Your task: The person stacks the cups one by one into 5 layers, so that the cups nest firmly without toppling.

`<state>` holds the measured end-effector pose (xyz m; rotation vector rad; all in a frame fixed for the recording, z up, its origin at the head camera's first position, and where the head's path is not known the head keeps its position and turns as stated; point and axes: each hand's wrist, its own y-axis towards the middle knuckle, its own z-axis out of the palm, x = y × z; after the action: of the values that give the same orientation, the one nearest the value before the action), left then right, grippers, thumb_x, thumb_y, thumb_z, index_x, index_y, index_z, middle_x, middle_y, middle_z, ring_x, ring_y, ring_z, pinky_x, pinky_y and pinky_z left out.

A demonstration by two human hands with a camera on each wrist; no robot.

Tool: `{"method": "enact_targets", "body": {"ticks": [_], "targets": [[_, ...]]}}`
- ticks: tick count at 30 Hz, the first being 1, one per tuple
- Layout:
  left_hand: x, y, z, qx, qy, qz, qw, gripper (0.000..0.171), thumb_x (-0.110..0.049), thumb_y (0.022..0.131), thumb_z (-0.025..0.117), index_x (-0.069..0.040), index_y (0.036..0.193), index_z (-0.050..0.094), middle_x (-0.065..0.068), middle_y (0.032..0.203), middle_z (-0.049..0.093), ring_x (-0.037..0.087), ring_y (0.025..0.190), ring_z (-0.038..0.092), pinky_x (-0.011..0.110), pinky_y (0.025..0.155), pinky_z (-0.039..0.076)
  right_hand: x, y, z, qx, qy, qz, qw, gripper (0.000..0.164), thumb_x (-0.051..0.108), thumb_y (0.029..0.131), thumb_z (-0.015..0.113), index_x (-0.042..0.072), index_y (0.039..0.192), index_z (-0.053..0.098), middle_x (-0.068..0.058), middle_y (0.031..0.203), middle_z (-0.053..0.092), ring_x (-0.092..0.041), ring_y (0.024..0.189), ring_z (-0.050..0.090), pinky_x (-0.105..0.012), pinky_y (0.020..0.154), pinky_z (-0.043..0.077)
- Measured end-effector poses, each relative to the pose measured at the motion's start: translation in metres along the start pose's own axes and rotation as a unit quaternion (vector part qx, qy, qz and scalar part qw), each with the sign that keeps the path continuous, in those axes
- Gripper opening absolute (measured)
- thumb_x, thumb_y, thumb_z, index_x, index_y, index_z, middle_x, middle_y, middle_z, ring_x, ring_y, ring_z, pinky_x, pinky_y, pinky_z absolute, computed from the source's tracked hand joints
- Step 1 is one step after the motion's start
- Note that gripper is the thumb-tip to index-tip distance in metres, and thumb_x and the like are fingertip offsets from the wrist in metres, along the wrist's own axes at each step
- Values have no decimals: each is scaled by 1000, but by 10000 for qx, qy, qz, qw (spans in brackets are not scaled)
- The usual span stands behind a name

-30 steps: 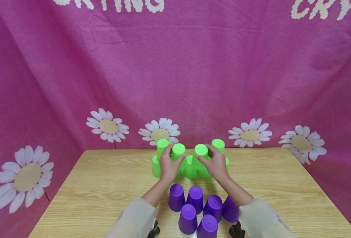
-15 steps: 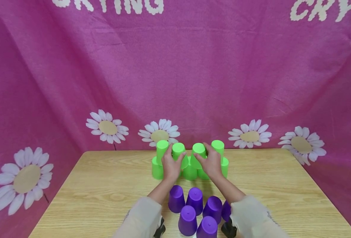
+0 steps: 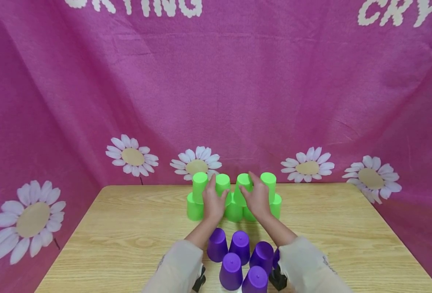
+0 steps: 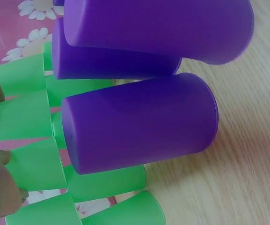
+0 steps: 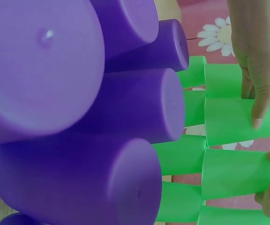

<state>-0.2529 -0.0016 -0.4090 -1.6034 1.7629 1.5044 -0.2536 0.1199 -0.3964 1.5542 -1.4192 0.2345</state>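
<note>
Presently, one upside-down, tapered, bright-green plastic cup point(image 3: 222, 184) is gripped by the curled left hand point(image 3: 213, 205), and a matching green cup point(image 3: 243, 182) by the curled right hand point(image 3: 258, 200), over the lower row of green cups point(image 3: 234, 213); probably, they should be kept level and released softly.

Magenta cloth backdrop point(image 3: 216, 81), soft folds — white lettering point(image 3: 128, 5) cut off at top edge, five white daisies point(image 3: 132, 156) lower down. Pale wood-grain surface point(image 3: 128, 236) across bottom — back left corner rounded.
</note>
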Motion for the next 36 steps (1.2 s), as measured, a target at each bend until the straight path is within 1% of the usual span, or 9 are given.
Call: {"method": "enact_targets", "body": {"ticks": [6, 11, 15, 20, 27, 29, 31, 34, 36], "targets": [[-4, 0, -1, 324, 116, 4, 9994, 60, 6, 79, 66, 4, 134, 43, 24, 133, 49, 37, 125, 46, 41, 103, 41, -1, 2, 1, -86, -255, -320, 9991, 44, -5, 75, 69, -15, 115, 56, -31, 117, 58, -42, 113, 54, -47, 97, 45], [-4, 0, -2, 528, 203, 44, 9984, 55, 7, 81, 63, 2, 133, 46, 23, 138, 44, 38, 127, 43, 42, 102, 42, 0, 1, 2, -56, -390, -400, 9984, 40, -7, 75, 68, -14, 112, 58, -31, 122, 55, -43, 116, 52, -47, 98, 44], [-2, 1, -2, 551, 331, 181, 9978, 51, 9, 80, 63, 2, 129, 50, 24, 139, 42, 40, 126, 44, 42, 99, 45, -1, 0, 2, 5, -457, -488, 9978, 36, -8, 74, 67, -13, 109, 59, -32, 124, 53, -43, 116, 52, -47, 99, 44], [-2, 3, -2, 592, 331, 304, 9972, 47, 11, 79, 61, 3, 125, 53, 25, 139, 41, 41, 127, 43, 42, 100, 44, -1, 0, 2, 17, -532, -597, 9968, 36, -9, 73, 67, -13, 108, 60, -32, 124, 53, -45, 115, 52, -48, 98, 44], [-3, 5, -2, 733, 446, 246, 9960, 48, 11, 80, 60, 2, 126, 52, 24, 140, 39, 41, 127, 42, 42, 99, 44, 2, -4, -5, 82, -466, -687, 9965, 37, -6, 75, 67, -12, 110, 59, -30, 128, 51, -44, 118, 49, -49, 99, 43], [-2, 6, -2, 743, 472, 265, 9958, 48, 11, 80, 60, 2, 126, 52, 25, 141, 39, 41, 127, 42, 42, 99, 44, 5, -5, -8, -24, -358, -813, 9960, 35, -5, 75, 68, -11, 109, 60, -28, 127, 53, -43, 117, 50, -48, 98, 43], [-2, 6, -2, 737, 483, 305, 9956, 48, 11, 80, 61, 2, 126, 52, 25, 141, 39, 41, 127, 41, 42, 99, 44, 7, -5, -11, -225, -203, -1002, 9945, 33, -6, 74, 68, -11, 106, 62, -27, 124, 55, -42, 115, 52, -48, 96, 45], [-2, 5, -3, 678, 465, 421, 9957, 48, 10, 79, 62, 3, 126, 52, 26, 141, 38, 41, 127, 42, 41, 99, 44, 10, -5, -18, -630, 49, -1362, 9887, 28, -7, 73, 68, -11, 100, 63, -26, 118, 60, -40, 108, 57, -47, 88, 50], [-2, 3, -5, 617, 447, 534, 9957, 47, 10, 79, 62, 4, 125, 52, 26, 141, 37, 41, 127, 42, 41, 99, 44, 11, -5, -23, -809, 195, -1531, 9847, 26, -8, 72, 68, -10, 98, 64, -25, 114, 62, -38, 101, 60, -46, 81, 52]]}}
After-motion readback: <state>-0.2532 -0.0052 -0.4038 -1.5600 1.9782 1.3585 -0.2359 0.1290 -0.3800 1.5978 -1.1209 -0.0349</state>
